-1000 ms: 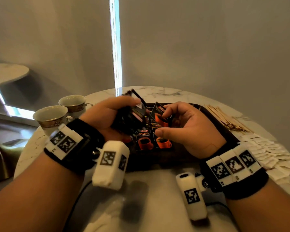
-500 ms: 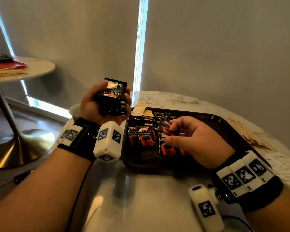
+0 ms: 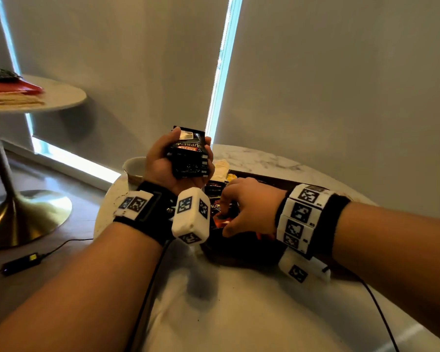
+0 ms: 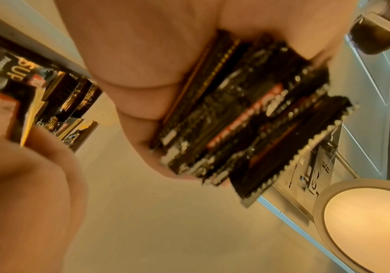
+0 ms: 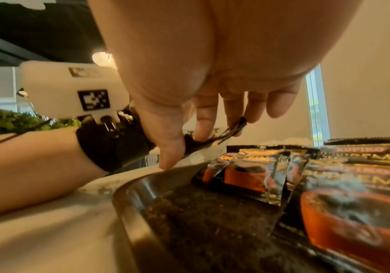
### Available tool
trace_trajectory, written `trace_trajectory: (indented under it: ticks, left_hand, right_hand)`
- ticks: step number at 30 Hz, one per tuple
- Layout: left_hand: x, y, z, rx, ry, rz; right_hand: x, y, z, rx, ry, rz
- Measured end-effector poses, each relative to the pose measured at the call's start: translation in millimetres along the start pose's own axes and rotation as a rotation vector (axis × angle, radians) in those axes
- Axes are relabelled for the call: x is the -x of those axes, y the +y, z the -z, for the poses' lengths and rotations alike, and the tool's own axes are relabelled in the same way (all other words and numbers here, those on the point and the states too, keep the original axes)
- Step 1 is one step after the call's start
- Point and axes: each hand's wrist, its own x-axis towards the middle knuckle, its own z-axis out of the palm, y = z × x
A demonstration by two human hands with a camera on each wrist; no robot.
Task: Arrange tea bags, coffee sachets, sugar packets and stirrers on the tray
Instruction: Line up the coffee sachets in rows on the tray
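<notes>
My left hand (image 3: pixel 173 163) is raised above the table's left edge and grips a thick stack of black coffee sachets (image 3: pixel 188 156), whose serrated edges show in the left wrist view (image 4: pixel 247 118). My right hand (image 3: pixel 241 209) reaches into the dark tray (image 3: pixel 241 252) at its near left corner and pinches one coffee sachet (image 5: pixel 212 142) between thumb and fingers. More black and orange coffee sachets (image 5: pixel 343 184) lie flat in a row in the tray. Pale tea bags (image 3: pixel 220 167) sit at the tray's far left.
A cup (image 3: pixel 134 167) stands on the white marble table (image 3: pixel 239 313) just behind my left wrist. A second round table (image 3: pixel 48 97) with a gold base stands to the left on the floor. A black adapter and cable (image 3: pixel 21 262) lie on the floor.
The camera has turned left. My left hand lifted the stack of sachets up and left of the tray. My right hand slid toward the tray's near left corner with a sachet.
</notes>
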Motion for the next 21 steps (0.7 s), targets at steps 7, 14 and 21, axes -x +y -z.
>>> trace_trajectory:
  ticks: [7,14,21]
  left_hand:
    - [-2.3,3.6,4.0,0.031,0.002,-0.004]
    - [-4.8,4.8,8.2,0.033,0.002,-0.02]
    - [-6.9,4.3,9.7,0.007,-0.002,-0.069]
  right_hand:
    - [-15.5,-7.6,-5.7,0.103,-0.051,-0.039]
    - [-20.9,-9.1,-10.8,0.123,-0.099,-0.047]
    - [-21.8,-9.6,-11.6,0.107,-0.119,-0.079]
